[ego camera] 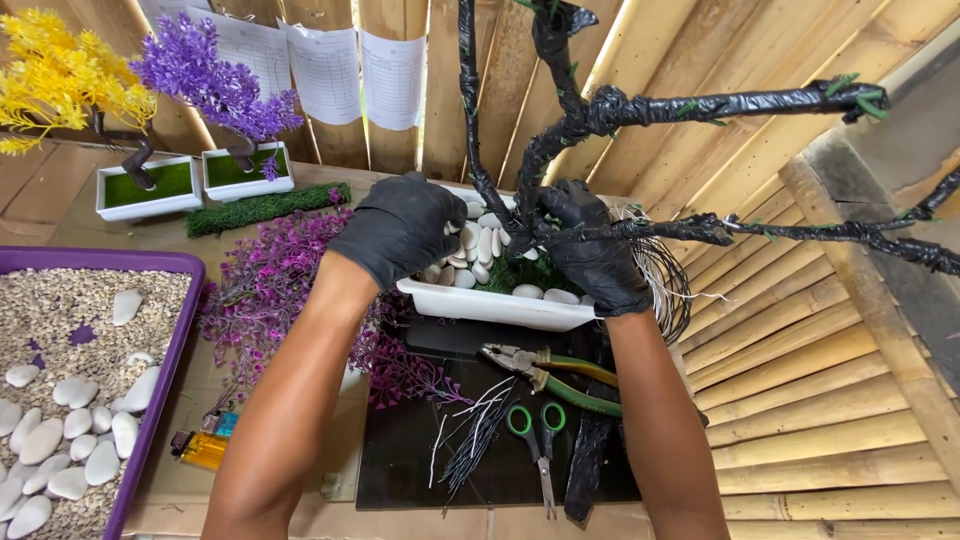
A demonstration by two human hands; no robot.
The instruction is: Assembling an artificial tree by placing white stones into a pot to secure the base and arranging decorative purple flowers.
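Both my hands wear black gloves. My left hand (398, 226) rests palm down over the white pebbles (478, 245) in a white rectangular planter (490, 304), fingers bent. My right hand (590, 245) is closed around the base of a bare artificial tree trunk (545, 150) wrapped in black tape, which rises from the planter. Its taped branches (760, 103) spread up and to the right. Green fake grass (530, 272) shows inside the planter beside the pebbles.
Pliers (545, 370), green-handled scissors (535, 435) and cut wire pieces (480, 430) lie on a black mat. Purple foliage sprigs (270, 290), a purple tray of gravel and stones (70, 370), a coil of wire (665, 280), lighters (200, 445), two finished small trees (215, 90) surround it.
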